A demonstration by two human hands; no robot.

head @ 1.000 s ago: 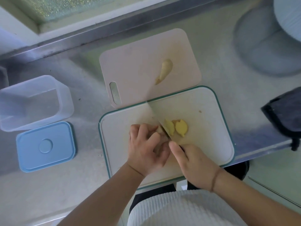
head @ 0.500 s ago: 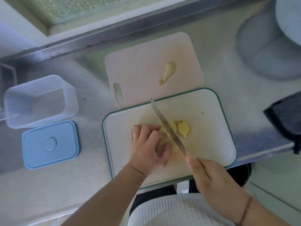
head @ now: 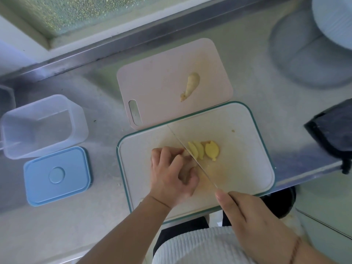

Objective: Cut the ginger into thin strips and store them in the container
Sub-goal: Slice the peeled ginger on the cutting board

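Translucent plastic container [head: 43,126], brushed-metal counter [head: 106,103]

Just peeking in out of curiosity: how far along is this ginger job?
Early on. Done: a few flat slices lie on the green-rimmed board. In hand: the left hand holds down a ginger piece while the right hand works the knife beside it. Left: no thin strips show yet, another ginger piece waits on the pink board, and the clear container looks empty, its blue lid off.
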